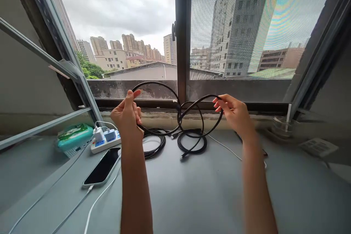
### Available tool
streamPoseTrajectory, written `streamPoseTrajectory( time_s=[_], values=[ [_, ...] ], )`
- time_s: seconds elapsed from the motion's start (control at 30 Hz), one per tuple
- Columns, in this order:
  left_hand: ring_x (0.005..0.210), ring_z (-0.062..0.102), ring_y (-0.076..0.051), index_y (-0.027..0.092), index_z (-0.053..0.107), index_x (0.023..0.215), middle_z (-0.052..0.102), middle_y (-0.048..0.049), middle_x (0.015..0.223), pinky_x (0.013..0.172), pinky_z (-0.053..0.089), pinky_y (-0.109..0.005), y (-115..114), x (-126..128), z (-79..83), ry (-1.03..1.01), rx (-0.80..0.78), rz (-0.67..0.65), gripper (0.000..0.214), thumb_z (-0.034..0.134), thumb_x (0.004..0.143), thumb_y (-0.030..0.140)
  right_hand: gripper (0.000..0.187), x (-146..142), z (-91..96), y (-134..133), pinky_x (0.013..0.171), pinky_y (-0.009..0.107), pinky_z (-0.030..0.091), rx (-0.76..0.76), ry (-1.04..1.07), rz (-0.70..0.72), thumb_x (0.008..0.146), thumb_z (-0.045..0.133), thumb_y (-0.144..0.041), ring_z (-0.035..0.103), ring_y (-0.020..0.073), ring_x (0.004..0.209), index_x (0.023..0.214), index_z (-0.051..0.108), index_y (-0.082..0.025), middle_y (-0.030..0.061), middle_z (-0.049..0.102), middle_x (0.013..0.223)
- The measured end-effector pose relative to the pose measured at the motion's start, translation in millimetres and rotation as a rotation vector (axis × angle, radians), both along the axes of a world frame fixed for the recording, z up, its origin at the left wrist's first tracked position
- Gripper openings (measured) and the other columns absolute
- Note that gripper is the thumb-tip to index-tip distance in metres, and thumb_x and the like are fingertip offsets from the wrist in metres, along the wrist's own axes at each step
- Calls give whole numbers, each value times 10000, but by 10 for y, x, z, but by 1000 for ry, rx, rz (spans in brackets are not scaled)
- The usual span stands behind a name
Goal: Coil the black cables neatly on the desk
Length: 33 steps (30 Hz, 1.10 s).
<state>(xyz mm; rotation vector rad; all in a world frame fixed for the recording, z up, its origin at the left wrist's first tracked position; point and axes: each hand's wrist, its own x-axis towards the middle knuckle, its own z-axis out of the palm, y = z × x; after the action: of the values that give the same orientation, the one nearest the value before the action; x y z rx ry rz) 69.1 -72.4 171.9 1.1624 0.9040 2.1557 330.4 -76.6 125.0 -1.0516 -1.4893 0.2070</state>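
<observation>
Both my hands are raised over a grey desk (192, 190) in front of a window. My left hand (126, 114) is closed round a black cable (156, 83) that arcs up and to the right. My right hand (233, 111) pinches the same black cable at the far end of a second loop. The cable crosses itself between the hands and hangs down toward two black cable coils (192, 140) lying on the desk below.
A white power strip (105, 139) with chargers sits at the left, beside a green tissue pack (74, 135). A phone (102, 167) lies face up with white charging cables trailing forward. A glass (281, 125) stands on the right by the window frame.
</observation>
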Motion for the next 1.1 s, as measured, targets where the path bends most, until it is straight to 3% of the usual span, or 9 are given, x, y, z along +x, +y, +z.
streamPoseTrajectory(
  time_s=[0.1,0.2,0.3,0.43,0.57,0.8,0.93,1.0,1.1],
  values=[
    [289,203,-38,203,686,720,312,88,309,339,128,-244,16,-56,-4,74,-2,-45,199,665,746,400,276,12,6,21,566,243,460,50,149,-33,876,497,-455,605,117,605,889,635,-216,-8,628,759],
    [295,212,-44,184,691,787,291,97,325,327,150,-230,10,-87,-2,127,-33,-86,235,650,746,412,255,-23,46,-25,493,221,415,124,214,-65,856,535,-438,531,88,521,906,659,-221,-14,622,733],
    [329,335,-53,171,673,932,352,104,382,354,249,-197,-19,-70,-10,296,-129,-198,315,689,709,392,224,-118,88,-84,418,214,328,184,268,-36,835,575,-403,430,67,451,922,688,-230,-13,627,722],
    [520,533,-102,162,639,1044,561,36,522,509,400,-206,-89,63,-34,618,-219,-339,426,695,714,426,202,-288,116,-128,407,214,332,231,296,11,807,617,-363,455,70,468,940,705,-241,-6,660,766],
    [834,605,-138,221,618,1141,680,-45,876,714,455,-230,-100,199,-71,811,-87,-405,406,567,824,470,179,-356,106,-124,457,224,386,185,196,50,813,616,-362,469,67,474,908,716,-248,-8,699,813],
    [1137,548,-208,284,526,1298,585,-75,1277,895,449,-291,-11,108,-86,1072,125,-582,523,635,795,379,160,-238,103,-102,457,211,385,236,81,-23,853,576,-339,534,60,520,871,693,-232,-4,658,921],
    [1055,606,-201,226,641,1108,664,-56,1148,871,474,-273,-130,225,-74,1268,49,-711,399,713,732,340,129,-274,108,-95,442,207,376,291,99,-122,821,616,-323,550,72,536,853,702,-231,-2,668,890],
    [869,658,-167,195,677,944,711,-41,958,739,506,-241,-183,325,-88,1306,-40,-736,230,653,787,360,115,-308,103,-81,446,214,389,302,137,-164,788,656,-321,555,81,516,827,709,-227,-6,677,811],
    [572,631,-111,168,616,706,677,-8,666,471,426,-179,-187,425,-116,1166,-119,-687,286,544,859,398,128,-332,99,-64,466,225,418,278,192,-181,775,672,-331,589,102,543,822,710,-218,-2,683,777]
  ],
)
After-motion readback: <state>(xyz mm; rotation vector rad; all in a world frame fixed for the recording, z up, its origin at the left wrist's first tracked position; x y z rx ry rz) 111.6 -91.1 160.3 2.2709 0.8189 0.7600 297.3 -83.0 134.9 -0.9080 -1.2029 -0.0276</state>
